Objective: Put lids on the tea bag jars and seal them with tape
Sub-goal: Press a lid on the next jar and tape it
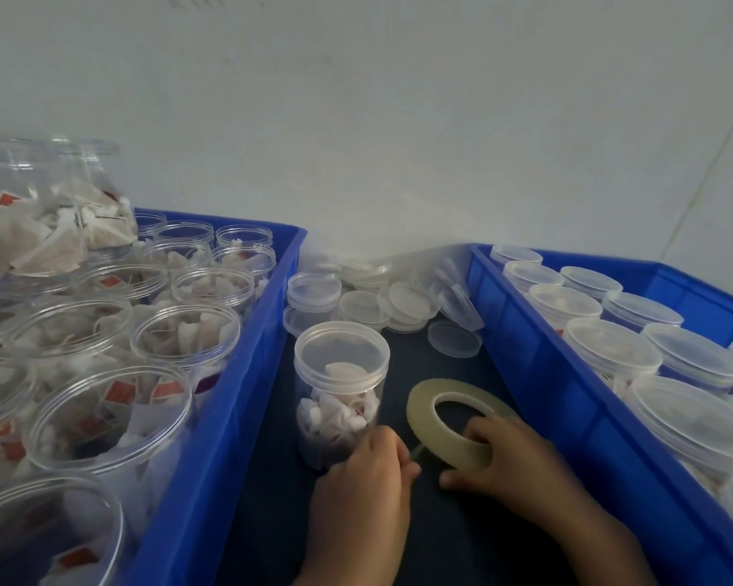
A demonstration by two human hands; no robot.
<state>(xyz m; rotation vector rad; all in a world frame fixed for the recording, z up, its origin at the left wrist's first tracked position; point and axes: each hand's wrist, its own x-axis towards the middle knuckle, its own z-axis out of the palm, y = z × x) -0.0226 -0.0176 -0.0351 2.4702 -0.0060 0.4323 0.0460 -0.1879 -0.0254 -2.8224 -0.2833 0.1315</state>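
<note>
Presently the lidded jar (341,391) stands mid-counter between two blue crates (238,399). The right hand (513,454) grips the tape roll (453,420); the left hand (369,467) pinches its free end. Advisable: draw tape taut, lay it squarely over the lid seam.

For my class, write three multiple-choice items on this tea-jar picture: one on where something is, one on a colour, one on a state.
1. Where does the lidded jar stand?
A. in the left crate
B. between the crates
C. in the right crate

2. What colour are the crates?
A. green
B. red
C. blue

3. The jars in the left crate are:
A. open
B. lidded
C. taped

Answers: 1 B, it stands on the dark surface between them, by the left hand. 2 C, both walls are blue. 3 A, their rims are bare, while the right hand holds the tape.
</note>
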